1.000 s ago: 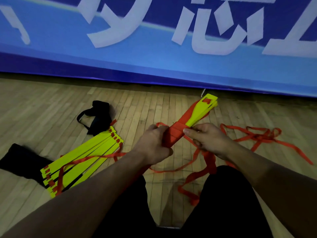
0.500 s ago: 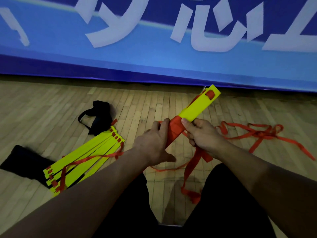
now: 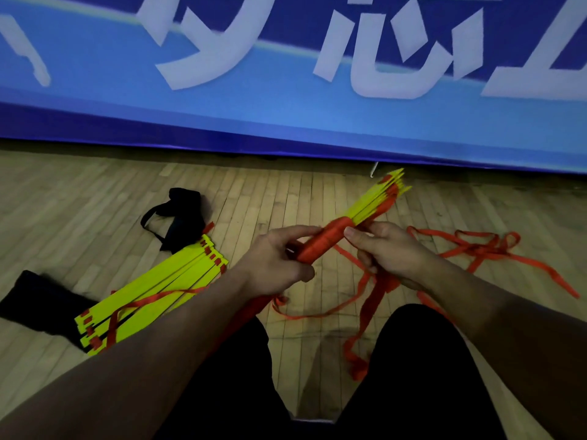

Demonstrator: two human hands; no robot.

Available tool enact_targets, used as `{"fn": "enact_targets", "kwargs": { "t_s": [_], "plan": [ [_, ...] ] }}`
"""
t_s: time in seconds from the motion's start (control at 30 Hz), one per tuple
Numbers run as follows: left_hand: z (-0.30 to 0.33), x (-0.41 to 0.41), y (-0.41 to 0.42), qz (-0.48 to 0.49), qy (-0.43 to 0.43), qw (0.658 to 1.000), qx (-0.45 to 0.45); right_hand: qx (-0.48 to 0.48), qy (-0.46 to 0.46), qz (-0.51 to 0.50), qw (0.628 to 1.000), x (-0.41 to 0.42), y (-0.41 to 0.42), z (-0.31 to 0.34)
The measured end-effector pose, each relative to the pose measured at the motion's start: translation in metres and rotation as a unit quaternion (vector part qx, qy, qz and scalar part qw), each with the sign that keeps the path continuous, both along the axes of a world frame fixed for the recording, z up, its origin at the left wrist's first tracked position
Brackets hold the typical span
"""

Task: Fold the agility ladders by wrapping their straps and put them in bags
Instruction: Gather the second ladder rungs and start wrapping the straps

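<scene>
Left hand (image 3: 279, 265) gripping strap-wrapped middle of held ladder bundle (image 3: 365, 214). Right hand (image 3: 386, 254) pinching bundle, fingers curled round loose red strap (image 3: 374, 290). Second ladder (image 3: 155, 290) on floor left of bundle, beside black bags (image 3: 181, 214).

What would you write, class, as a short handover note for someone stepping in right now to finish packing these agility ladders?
Left hand grips the strap-wrapped middle of the held ladder bundle.
Right hand pinches the bundle beside the wrap and holds the red strap.
Loose strap tail lies tangled on the wooden floor to the right.
Second ladder lies stacked on the floor at left, strap unwound.
Two black bags lie beside it.
Done: several turns wrapped.
Left: wrap the remaining strap, bag it, then wrap and bag the second ladder.
</scene>
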State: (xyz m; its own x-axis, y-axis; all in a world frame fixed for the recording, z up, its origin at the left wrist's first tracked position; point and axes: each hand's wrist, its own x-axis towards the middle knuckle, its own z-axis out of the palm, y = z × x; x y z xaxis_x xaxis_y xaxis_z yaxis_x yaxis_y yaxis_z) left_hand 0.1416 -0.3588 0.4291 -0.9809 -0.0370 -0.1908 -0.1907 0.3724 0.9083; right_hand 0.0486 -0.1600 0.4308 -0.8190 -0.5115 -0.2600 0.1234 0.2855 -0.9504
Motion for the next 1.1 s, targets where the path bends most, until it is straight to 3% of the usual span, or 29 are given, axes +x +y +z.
{"fn": "enact_targets", "kwargs": {
  "t_s": [0.1, 0.17, 0.23, 0.3, 0.37, 0.53, 0.7, 0.87, 0.97, 1.03, 1.1],
  "plan": [
    [0.003, -0.002, -0.005, -0.019, -0.073, 0.994, 0.085, -0.061, -0.065, -0.015, 0.996, 0.004, -0.004, -0.005],
    [0.011, -0.002, -0.001, -0.045, -0.097, 0.993, 0.057, -0.067, -0.057, -0.032, 0.996, 0.006, -0.01, -0.009],
    [0.017, -0.001, 0.009, -0.071, -0.092, 0.988, -0.101, -0.034, -0.011, -0.053, 0.998, 0.007, -0.018, -0.012],
    [0.011, 0.0, 0.02, -0.067, -0.036, 0.953, -0.293, -0.008, 0.035, -0.075, 0.997, 0.009, -0.024, -0.012],
    [0.003, 0.002, 0.025, -0.045, 0.024, 0.928, -0.37, 0.001, 0.055, -0.067, 0.996, 0.009, -0.023, -0.009],
    [-0.003, -0.001, 0.002, 0.027, 0.046, 0.956, -0.289, 0.071, 0.067, 0.008, 0.995, -0.003, 0.005, -0.01],
    [0.005, -0.001, 0.004, 0.047, 0.073, 0.976, -0.199, 0.035, -0.004, -0.006, 0.999, -0.002, 0.009, -0.009],
    [0.015, -0.002, 0.008, 0.044, -0.001, 0.999, 0.009, -0.054, -0.088, -0.001, 0.995, 0.001, -0.002, 0.0],
    [0.022, 0.002, 0.005, 0.035, -0.086, 0.975, 0.202, -0.097, -0.151, 0.008, 0.984, 0.004, -0.002, 0.006],
    [0.026, 0.005, 0.004, -0.015, -0.119, 0.977, 0.178, -0.097, -0.144, 0.007, 0.985, 0.006, -0.003, 0.004],
    [0.024, 0.003, 0.009, -0.072, -0.102, 0.991, -0.055, -0.062, -0.093, -0.015, 0.994, 0.007, -0.009, 0.0]
  ]
}}
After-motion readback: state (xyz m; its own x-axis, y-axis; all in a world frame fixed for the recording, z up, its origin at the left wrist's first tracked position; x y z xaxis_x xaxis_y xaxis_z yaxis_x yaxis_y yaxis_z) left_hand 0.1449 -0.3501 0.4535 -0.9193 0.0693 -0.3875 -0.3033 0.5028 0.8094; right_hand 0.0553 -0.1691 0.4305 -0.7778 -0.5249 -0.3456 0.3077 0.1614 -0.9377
